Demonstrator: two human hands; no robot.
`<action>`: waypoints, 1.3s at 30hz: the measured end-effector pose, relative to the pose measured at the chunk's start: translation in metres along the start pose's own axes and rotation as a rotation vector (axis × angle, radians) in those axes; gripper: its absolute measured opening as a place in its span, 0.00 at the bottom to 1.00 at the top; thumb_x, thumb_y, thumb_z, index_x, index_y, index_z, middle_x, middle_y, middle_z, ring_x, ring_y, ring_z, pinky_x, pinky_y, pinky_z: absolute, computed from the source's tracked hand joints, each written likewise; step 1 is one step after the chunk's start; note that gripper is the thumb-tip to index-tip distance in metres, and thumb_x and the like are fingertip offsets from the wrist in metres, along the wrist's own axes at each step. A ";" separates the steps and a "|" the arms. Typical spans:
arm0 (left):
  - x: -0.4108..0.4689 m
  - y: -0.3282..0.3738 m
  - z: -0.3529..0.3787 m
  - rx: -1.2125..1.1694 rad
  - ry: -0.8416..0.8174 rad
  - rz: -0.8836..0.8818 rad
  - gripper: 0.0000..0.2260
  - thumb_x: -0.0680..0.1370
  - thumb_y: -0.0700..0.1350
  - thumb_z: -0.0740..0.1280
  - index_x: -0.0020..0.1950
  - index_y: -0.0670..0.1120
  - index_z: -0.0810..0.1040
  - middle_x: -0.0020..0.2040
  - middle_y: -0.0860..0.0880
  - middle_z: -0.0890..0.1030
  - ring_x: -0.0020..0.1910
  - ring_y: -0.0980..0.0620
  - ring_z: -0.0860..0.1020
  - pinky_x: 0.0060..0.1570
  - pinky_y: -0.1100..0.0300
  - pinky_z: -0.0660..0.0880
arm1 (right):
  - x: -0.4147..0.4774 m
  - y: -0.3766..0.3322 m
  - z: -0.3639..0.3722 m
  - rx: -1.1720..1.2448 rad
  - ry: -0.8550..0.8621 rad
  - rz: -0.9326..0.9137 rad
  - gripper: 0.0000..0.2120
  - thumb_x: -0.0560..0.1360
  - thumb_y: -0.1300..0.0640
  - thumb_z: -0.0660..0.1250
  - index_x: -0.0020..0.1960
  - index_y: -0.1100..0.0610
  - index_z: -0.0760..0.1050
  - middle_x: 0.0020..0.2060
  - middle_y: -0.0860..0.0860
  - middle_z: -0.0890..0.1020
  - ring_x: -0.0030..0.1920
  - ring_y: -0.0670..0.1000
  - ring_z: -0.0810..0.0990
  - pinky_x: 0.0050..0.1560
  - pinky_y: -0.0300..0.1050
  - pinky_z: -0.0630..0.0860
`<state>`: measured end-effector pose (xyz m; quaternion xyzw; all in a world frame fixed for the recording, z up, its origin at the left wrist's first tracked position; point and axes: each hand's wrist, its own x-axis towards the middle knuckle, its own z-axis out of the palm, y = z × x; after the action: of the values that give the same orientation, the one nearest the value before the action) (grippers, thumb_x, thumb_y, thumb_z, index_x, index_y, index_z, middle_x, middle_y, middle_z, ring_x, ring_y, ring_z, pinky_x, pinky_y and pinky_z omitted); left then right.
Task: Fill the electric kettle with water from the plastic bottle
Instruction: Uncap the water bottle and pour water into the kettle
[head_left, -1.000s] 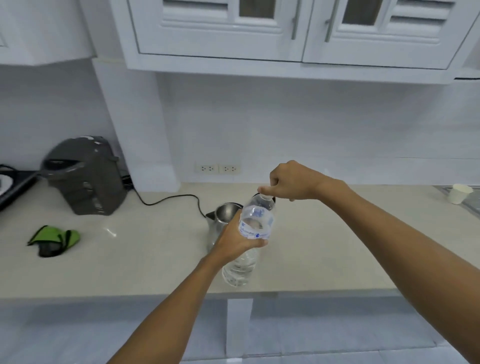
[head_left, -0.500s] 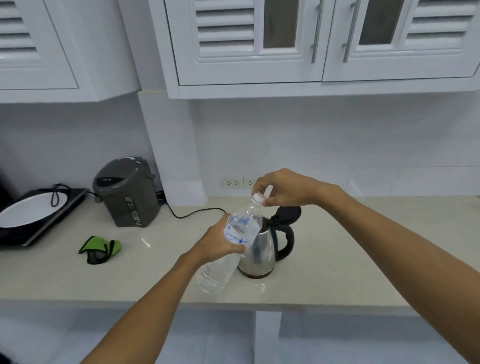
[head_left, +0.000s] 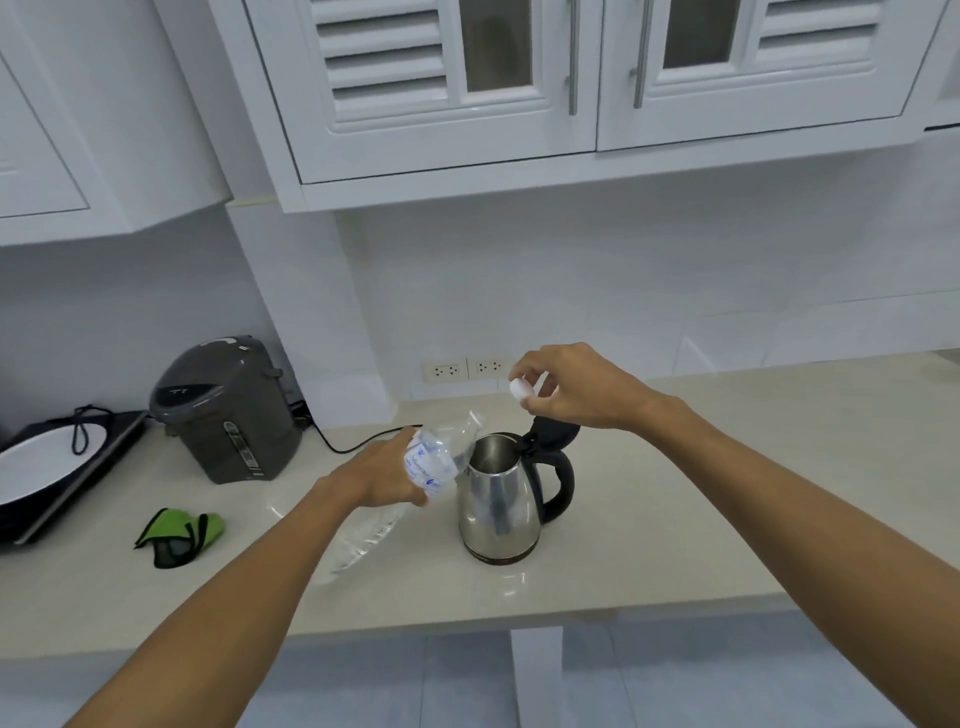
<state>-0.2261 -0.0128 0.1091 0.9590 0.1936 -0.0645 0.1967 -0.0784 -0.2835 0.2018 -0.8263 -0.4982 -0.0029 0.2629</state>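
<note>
A steel electric kettle (head_left: 498, 506) with a black handle stands on the beige counter (head_left: 675, 519), its black lid flipped up at the back. My left hand (head_left: 379, 475) grips a clear plastic bottle (head_left: 434, 460) around its blue-printed label. The bottle is tilted, its neck pointing up and right towards the kettle's open mouth, just left of the rim. My right hand (head_left: 566, 387) is raised above the kettle's lid and pinches the white bottle cap (head_left: 519, 387) in its fingertips.
A grey thermo pot (head_left: 228, 410) with a black cord stands at the back left. Beside it is a black cooktop with a white plate (head_left: 36, 465). A green cloth (head_left: 179, 532) lies near the front left. Wall sockets (head_left: 467, 369) are behind the kettle; white cabinets hang overhead.
The cap has come off the bottle and my right hand has lifted it away. My left hand has tipped the bottle further towards the kettle's mouth.
</note>
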 end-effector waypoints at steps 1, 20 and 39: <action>0.003 0.000 -0.002 0.027 -0.006 -0.009 0.34 0.66 0.54 0.80 0.66 0.54 0.67 0.53 0.50 0.79 0.49 0.47 0.79 0.44 0.53 0.76 | -0.001 0.003 0.001 0.004 0.004 0.007 0.12 0.75 0.52 0.70 0.58 0.48 0.80 0.49 0.43 0.83 0.45 0.43 0.84 0.49 0.42 0.79; 0.029 -0.001 -0.006 0.295 -0.043 -0.143 0.49 0.68 0.52 0.80 0.82 0.51 0.56 0.55 0.46 0.78 0.52 0.42 0.81 0.52 0.48 0.81 | 0.002 0.023 0.021 0.043 -0.007 0.047 0.11 0.73 0.53 0.70 0.56 0.48 0.81 0.46 0.40 0.81 0.42 0.42 0.82 0.48 0.42 0.77; 0.042 0.013 -0.001 0.469 -0.060 -0.160 0.40 0.70 0.49 0.79 0.77 0.49 0.62 0.51 0.47 0.71 0.47 0.43 0.76 0.49 0.49 0.80 | 0.004 0.035 0.035 0.078 -0.033 0.073 0.12 0.73 0.52 0.70 0.56 0.48 0.81 0.47 0.41 0.82 0.44 0.44 0.83 0.51 0.47 0.80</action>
<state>-0.1825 -0.0086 0.1060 0.9577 0.2427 -0.1515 -0.0314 -0.0560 -0.2777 0.1576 -0.8330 -0.4715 0.0400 0.2867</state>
